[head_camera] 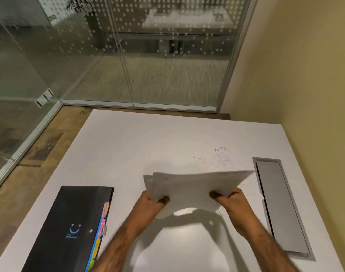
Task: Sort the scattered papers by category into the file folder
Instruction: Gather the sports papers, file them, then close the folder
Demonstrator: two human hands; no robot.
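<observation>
Here, a loose stack of papers (193,185) is held just above the white table (148,138), clamped at its near edge by both hands: the left hand (150,205) pinches the near-left corner and the right hand (234,205) the near-right, each with the thumb laid on top, while the fingers underneath are hidden. The sheets are thin, pale and limp; a sag is seen between the two grips, and at the far-left corner the edges are fanned out of line. The print is blurred and cannot be read. The step in hand is judged to be the reading and parting of the stack, and it would be done best if the edges were first tapped square on the table, one hand kept as support under the bundle, and a single sheet slid off by the other thumb, so that no two leaves are filed together. A further sheet (216,159), headed "SPORTS" in handwriting, lies flat beyond the stack. The file folder (69,222) lies closed at the left, well apart from the papers; it is black, smooth and rectangular, marked with a small blue smile, and coloured index tabs (101,226) in pink, yellow, blue and green stick out along its right edge. It would have to be opened first. A long grey metal hatch (275,203) is set into the table at the right.
</observation>
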